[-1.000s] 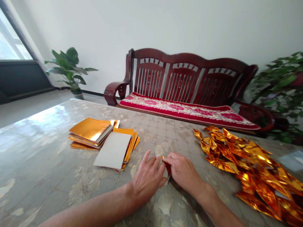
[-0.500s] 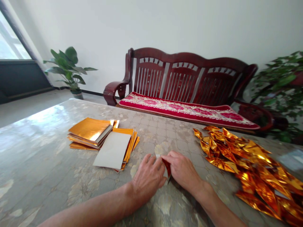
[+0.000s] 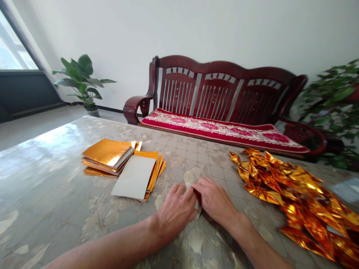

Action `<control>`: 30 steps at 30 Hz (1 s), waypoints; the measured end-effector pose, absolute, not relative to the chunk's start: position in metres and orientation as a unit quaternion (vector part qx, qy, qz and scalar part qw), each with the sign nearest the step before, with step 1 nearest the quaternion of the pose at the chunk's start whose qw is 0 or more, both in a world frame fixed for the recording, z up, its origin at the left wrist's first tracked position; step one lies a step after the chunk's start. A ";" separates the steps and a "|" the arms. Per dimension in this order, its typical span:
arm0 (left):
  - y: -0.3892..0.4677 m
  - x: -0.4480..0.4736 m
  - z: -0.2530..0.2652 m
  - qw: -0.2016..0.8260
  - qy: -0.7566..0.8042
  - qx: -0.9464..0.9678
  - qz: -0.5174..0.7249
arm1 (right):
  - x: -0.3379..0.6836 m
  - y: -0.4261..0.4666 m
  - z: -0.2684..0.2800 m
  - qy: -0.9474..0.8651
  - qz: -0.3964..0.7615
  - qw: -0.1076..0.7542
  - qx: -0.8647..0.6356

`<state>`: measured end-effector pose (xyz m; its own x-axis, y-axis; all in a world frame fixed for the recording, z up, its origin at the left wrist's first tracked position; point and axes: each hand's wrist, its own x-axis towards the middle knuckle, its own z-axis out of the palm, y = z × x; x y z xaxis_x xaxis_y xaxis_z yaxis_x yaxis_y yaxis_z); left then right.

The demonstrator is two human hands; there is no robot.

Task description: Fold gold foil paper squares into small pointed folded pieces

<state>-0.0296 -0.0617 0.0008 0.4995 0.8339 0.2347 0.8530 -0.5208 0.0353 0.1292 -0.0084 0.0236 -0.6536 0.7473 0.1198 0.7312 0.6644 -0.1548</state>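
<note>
Between my two hands, low over the table, is a sheet of foil paper [image 3: 199, 197], grey on one side and reddish gold on the other, partly folded. My left hand [image 3: 178, 203] has its fingers curled on the sheet's left part. My right hand [image 3: 212, 194] pinches the right edge, thumb and forefinger together. The fingers cover most of the sheet. Left of them lie a stack of gold foil paper [image 3: 105, 151] and another stack with a grey sheet [image 3: 135, 177] on top. A heap of folded gold foil pieces [image 3: 283, 185] is at the right.
The table [image 3: 84, 220] wears a patterned, shiny cover. A blurred clear object [image 3: 346, 191] is at its right edge. Beyond stands a dark wooden bench [image 3: 215, 89] with a red flowered cushion [image 3: 224, 129]. Potted plants [image 3: 81, 82] flank it.
Both hands stay in nearly the same place on the foil paper, with the fingers shifting slightly. The whole view has moved a few pixels; the stacks and heap lie as before.
</note>
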 end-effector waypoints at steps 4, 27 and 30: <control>-0.061 -0.029 0.003 0.036 -0.486 -0.868 -0.094 | 0.128 -0.007 0.025 -0.908 0.070 0.075 -0.405; -0.065 -0.034 0.004 0.024 -0.473 -0.868 -0.147 | 0.173 0.027 0.029 -0.851 0.408 0.098 -0.314; -0.066 -0.032 0.002 0.015 -0.485 -0.858 -0.169 | 0.166 0.024 0.022 -0.857 0.376 0.121 -0.332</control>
